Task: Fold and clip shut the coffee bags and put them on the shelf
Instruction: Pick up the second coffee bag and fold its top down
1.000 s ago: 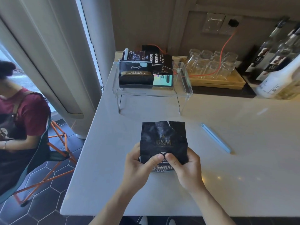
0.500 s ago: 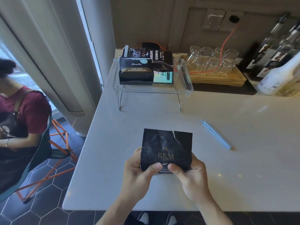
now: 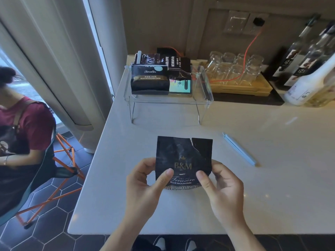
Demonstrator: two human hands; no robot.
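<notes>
Both hands — left hand (image 3: 143, 183), right hand (image 3: 222, 185) — pinch the black coffee bag (image 3: 183, 160) low in frame, upright above the table (image 3: 253, 196); blue clip (image 3: 239, 149) lies right.

A café counter: syrup bottles (image 3: 297, 57) (labelled), stacked glasses (image 3: 233, 69).

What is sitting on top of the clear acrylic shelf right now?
On the clear shelf stand several coffee bags: a black Blue Mountain Food bag in front, a bag with a teal label beside it. Those behind are partly hidden, so their count is unclear.
</notes>
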